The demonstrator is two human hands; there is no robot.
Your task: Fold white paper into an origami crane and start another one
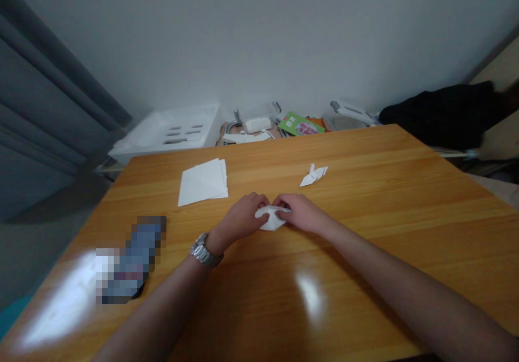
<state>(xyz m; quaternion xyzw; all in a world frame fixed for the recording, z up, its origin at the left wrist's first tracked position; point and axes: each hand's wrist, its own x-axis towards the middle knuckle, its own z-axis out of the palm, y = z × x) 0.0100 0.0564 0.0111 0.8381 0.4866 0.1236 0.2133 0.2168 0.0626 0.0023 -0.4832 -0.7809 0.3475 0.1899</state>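
My left hand and my right hand meet at the middle of the wooden table. Both pinch a small folded white paper that lies on the tabletop between them, fingers curled over its edges. A silver watch sits on my left wrist. A finished white paper crane rests farther back, to the right of my hands. A stack of white paper sheets lies behind and left of my left hand.
A pixelated dark object lies near the table's left front. Beyond the far edge are a white plastic tray, a green booklet, clutter, and a black garment. Grey curtain at the left.
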